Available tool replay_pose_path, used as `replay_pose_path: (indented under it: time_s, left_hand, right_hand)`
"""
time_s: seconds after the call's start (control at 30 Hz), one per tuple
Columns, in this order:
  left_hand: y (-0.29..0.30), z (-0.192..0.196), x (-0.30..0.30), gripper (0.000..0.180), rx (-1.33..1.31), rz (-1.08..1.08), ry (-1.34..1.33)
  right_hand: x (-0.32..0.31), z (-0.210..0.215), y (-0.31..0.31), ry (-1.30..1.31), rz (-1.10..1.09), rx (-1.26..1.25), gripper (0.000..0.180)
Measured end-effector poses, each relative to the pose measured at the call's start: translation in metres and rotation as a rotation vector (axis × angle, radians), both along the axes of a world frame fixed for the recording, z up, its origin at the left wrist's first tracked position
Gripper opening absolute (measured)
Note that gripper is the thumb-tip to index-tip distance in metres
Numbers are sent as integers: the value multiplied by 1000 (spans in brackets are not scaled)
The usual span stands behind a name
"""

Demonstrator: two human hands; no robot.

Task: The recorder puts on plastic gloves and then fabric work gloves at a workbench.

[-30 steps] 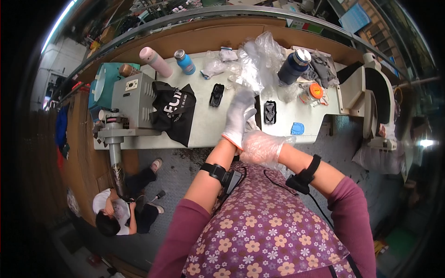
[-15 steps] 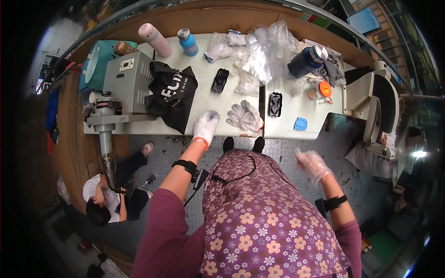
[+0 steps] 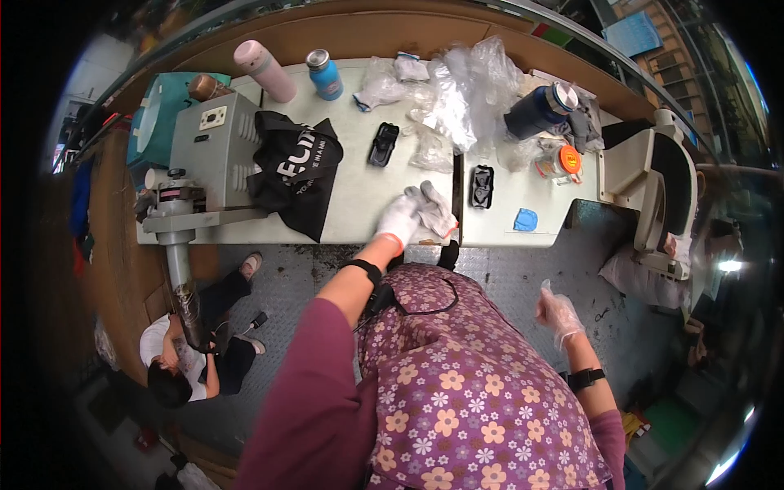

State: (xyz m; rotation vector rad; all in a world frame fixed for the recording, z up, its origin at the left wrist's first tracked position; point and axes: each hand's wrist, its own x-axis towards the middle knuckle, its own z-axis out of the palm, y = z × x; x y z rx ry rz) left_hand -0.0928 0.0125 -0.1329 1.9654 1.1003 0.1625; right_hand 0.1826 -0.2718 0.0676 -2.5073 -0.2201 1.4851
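Note:
My left hand [image 3: 399, 222], in a white knit glove with an orange cuff, is over the near edge of the table. Its fingers close on a loose grey-white knit glove [image 3: 438, 219], which is bunched up and still rests on the tabletop. My right hand [image 3: 560, 317] wears a thin clear plastic glove and hangs over the floor, off the table. Its fingers look curled, with nothing seen in them; a loose tip of the plastic sticks up. Beyond the knit glove lie a black moulded part [image 3: 383, 144] and a similar black part [image 3: 482, 187].
The white table [image 3: 351, 214] carries a black cloth bag [image 3: 296, 175], a pink bottle [image 3: 266, 72], a blue bottle [image 3: 325, 75], crumpled clear bags [image 3: 449, 98], a dark blue flask [image 3: 535, 117], an orange-lidded jar [image 3: 559, 166] and a blue pad [image 3: 525, 220]. Another person [image 3: 175, 355] sits at lower left.
My left hand has moved right from the table edge onto the loose knit glove, which is now bunched. My right hand has shifted slightly downward.

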Motion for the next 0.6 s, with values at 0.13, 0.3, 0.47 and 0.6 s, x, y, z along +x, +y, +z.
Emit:
replay_pose_path:
  time_s: [0.13, 0.3, 0.47, 0.6]
  left_hand:
    - [29, 23, -15, 25, -844, 376, -376]
    - [49, 42, -40, 18, -1399, 594, -830]
    - [39, 52, -57, 22, -1567, 641, -884]
    - [30, 67, -58, 38, -1399, 412, -883]
  right_hand:
    - [-3, 6, 1, -3, 35, 39, 58]
    - [-10, 2, 5, 10, -12, 46, 62]
    - [-13, 2, 9, 39, -64, 73, 63]
    - [-11, 5, 10, 23, -66, 62, 62]
